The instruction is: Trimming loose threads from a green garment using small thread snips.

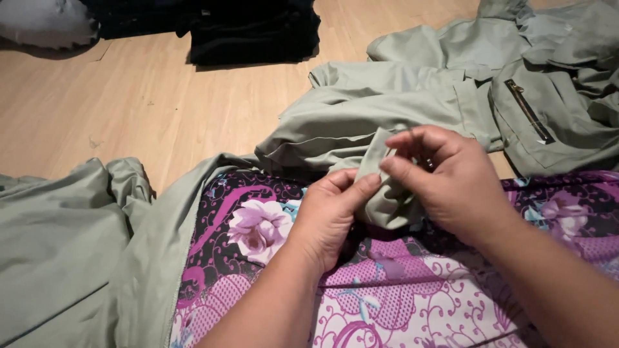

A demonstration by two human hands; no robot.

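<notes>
Left hand (pixel 330 216) pinching a small fold of sage-green fabric (pixel 380 187) between thumb and fingers, just above the purple floral cloth (pixel 271 258) over the lap. Right hand (pixel 445 177) closed on the same fold from the other side, fingertips bunched at its top edge (possibly around something thin; too small to tell). Same green garment (pixel 361 109) spread across the wooden floor (pixel 129 96) beyond, zippered pocket (pixel 529 111) at right. Dark folded pile (pixel 251 29) well apart, at the far edge.
</notes>
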